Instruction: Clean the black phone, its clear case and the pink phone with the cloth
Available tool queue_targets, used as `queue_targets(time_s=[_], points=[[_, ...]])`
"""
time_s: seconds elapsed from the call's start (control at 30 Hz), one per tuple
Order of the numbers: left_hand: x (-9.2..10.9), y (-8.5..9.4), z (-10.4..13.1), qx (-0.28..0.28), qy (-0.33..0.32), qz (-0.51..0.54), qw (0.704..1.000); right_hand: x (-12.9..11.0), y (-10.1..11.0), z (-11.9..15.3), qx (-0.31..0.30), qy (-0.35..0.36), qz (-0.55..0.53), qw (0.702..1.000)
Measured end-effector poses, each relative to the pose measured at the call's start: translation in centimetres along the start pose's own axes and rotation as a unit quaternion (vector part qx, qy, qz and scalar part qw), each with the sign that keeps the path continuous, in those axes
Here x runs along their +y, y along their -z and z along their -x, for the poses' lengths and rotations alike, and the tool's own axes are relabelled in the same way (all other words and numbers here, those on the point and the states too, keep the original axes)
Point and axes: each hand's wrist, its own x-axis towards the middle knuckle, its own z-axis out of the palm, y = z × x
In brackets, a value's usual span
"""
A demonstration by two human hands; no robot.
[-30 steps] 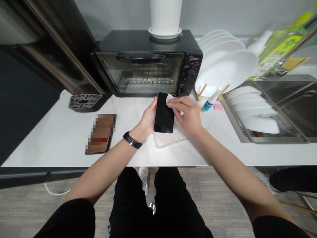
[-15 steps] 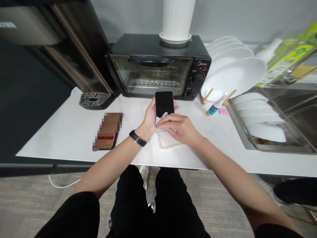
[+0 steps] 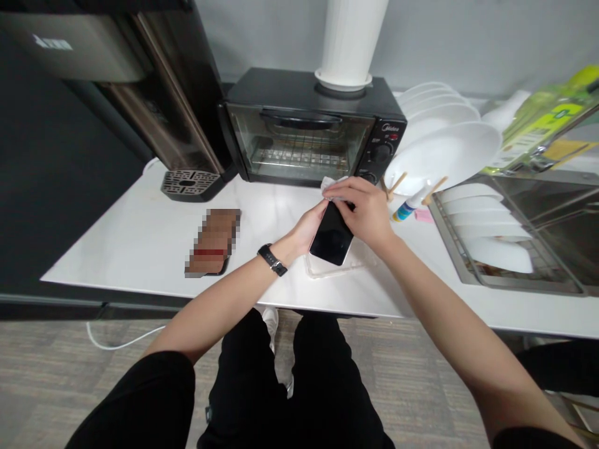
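Observation:
A black phone (image 3: 331, 240) with its dark face up is held by my left hand (image 3: 306, 231), which grips its left side near the upper end. My right hand (image 3: 367, 212) pinches a crumpled white tissue (image 3: 329, 183) at the phone's top edge. Beneath the phone, a clear case (image 3: 322, 269) lies on the white counter (image 3: 262, 284). Farther left on the counter is a flat brown item (image 3: 214, 240), its surface blurred out by pixelation, with a dark edge showing.
Behind my hands stands a black toaster oven (image 3: 304, 149) bearing a white pot (image 3: 353, 43). A dispenser (image 3: 173, 112) is at left. White plates (image 3: 444, 149), a small bottle (image 3: 409, 206), a pink item (image 3: 423, 216) and a dish basket (image 3: 468, 274) are at right.
My right hand and the tissue have moved from the phone's lower end to its top edge. The phone has turned and shifted toward me and to the right. The view has shifted slightly.

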Motion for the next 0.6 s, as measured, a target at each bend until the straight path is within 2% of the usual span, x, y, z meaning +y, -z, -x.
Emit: queue_targets(time_s=[0.13, 0.3, 0.47, 0.53, 0.6], points=[[-0.2, -0.3, 0.1, 0.011, -0.006, 0.006, 1.0, -1.4, -0.8, 0.2, -0.007, -0.017, -0.005, 1.0], [0.2, -0.1, -0.1, 0.031, -0.007, 0.026, 0.999, -1.9, -1.1, 1.9, -0.028, -0.04, -0.059, 0.997], [1.2, 0.1, 0.0, 0.033, -0.07, 0.014, 0.997, -2.3, -0.2, 4.2, -0.1, -0.005, -0.123, 0.987], [1.4, -0.1, 0.0, 0.03, -0.075, 0.009, 0.997, -1.9, 0.5, 4.9, -0.105, -0.002, -0.117, 0.988], [1.3, -0.3, 0.0, 0.02, -0.06, 0.009, 0.998, -1.0, 1.2, 5.2, -0.083, 0.003, -0.093, 0.992]])
